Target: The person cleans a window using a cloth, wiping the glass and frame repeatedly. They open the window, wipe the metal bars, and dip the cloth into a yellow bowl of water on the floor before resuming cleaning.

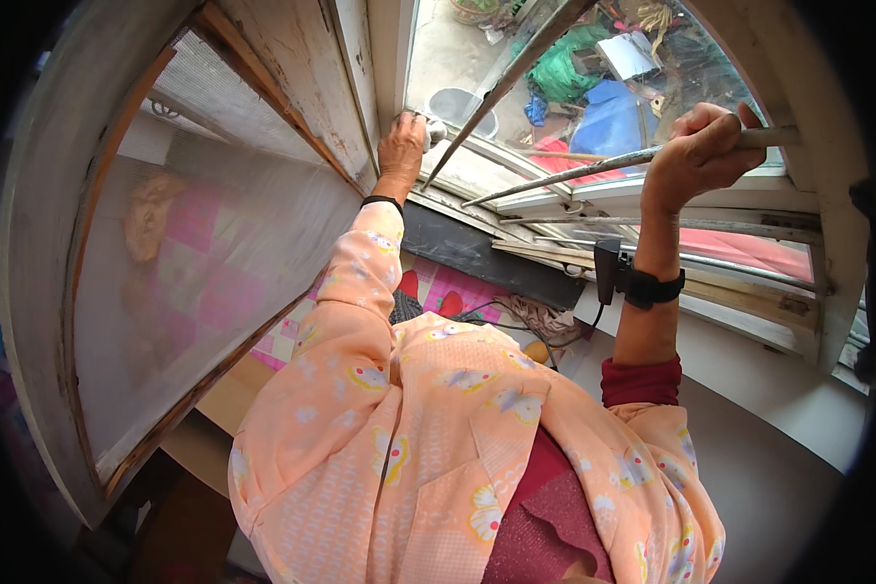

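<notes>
My left hand [401,150] presses a greyish-white cloth [435,134] into the corner where the white window frame [389,66] meets the glass pane [474,157]. Only part of the cloth shows past the fingers. On the other side, my right hand [708,146] is wrapped around a worn metal window bar [598,169], close to where it enters the frame. Another bar [511,91] slants across the pane between my hands. My right wrist carries a black strap [653,288] with a small black device [607,270].
A wooden-framed screen sash [212,292] stands swung inward at my left. Below lie a dark sill ledge [474,252], a pink checked cover [467,281], a black cable [591,328] and a crumpled cloth [544,314]. Outside are a bucket [463,109] and a blue sheet [613,120].
</notes>
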The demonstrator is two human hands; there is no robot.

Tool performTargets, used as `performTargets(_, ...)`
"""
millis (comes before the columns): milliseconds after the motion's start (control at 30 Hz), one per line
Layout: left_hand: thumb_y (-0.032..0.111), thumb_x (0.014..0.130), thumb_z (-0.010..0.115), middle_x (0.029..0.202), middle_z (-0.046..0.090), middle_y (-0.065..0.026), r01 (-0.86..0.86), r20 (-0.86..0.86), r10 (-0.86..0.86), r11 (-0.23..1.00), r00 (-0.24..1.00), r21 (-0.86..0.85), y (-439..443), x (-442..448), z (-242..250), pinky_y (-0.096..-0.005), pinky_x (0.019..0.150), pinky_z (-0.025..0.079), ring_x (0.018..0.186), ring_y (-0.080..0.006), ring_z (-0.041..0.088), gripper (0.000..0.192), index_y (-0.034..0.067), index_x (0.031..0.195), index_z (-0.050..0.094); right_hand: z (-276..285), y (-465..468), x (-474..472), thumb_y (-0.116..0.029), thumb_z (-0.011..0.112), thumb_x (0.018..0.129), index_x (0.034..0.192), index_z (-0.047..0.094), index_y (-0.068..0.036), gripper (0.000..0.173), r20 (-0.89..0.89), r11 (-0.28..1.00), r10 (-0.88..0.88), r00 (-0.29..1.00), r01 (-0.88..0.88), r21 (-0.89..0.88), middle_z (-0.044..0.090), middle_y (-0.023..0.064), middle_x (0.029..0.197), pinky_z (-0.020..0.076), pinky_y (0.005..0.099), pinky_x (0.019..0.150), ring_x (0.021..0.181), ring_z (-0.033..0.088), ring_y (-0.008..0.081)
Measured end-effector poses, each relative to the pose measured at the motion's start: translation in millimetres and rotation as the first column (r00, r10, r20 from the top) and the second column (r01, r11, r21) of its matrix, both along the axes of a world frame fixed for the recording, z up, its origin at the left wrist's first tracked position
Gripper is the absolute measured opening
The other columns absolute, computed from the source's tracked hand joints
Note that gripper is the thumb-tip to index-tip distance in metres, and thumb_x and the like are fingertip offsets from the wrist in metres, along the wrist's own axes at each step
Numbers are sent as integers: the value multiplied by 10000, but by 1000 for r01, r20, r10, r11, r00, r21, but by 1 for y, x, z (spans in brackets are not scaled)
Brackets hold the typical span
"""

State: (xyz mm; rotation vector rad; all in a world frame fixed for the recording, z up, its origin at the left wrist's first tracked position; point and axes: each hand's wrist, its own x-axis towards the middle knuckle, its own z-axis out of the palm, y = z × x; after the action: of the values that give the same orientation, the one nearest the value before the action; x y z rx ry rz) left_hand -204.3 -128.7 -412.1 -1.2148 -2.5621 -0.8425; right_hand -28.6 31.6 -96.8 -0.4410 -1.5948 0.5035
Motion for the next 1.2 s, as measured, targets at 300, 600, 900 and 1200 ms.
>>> performTargets(300,98,817,633,1033,650,-99,-132,376,66,979,924,153,17,11,-6,-442,767,532,947,-348,646,248,176,1049,676,2,-1,1,-169,427,1005,1152,387,59,274,48,995,-96,994,97,-31,455,5,596,337,219,443,483,380,80)
performTargets(600,-1,890,594,990,632,-86,-409,529,-191,442,827,798,43,5,141,-318,837,513,925,-213,629,189,3,1074,635,4,-7,-3,-186,434,1012,1136,397,52,271,-27,997,-48,998,46,-69,467,19,647,333,220,451,485,381,75)
performTargets(900,235,876,691,1336,486,-197,140,-165,25,413,986,900,77,-10,288,-445,1015,398,1206,-360,474,591,14,1385,486,3,-4,1,-152,438,1024,1080,393,6,173,-20,997,-3,1000,2,-78,463,47,702,341,239,473,508,407,94)
performTargets(1200,122,866,665,1409,445,-221,-93,54,77,780,996,619,41,29,127,-434,1081,404,1294,-394,455,597,-34,1404,459,3,-5,0,-159,434,1023,1098,406,11,187,-9,998,-42,999,41,-47,447,26,646,336,240,472,509,390,96)
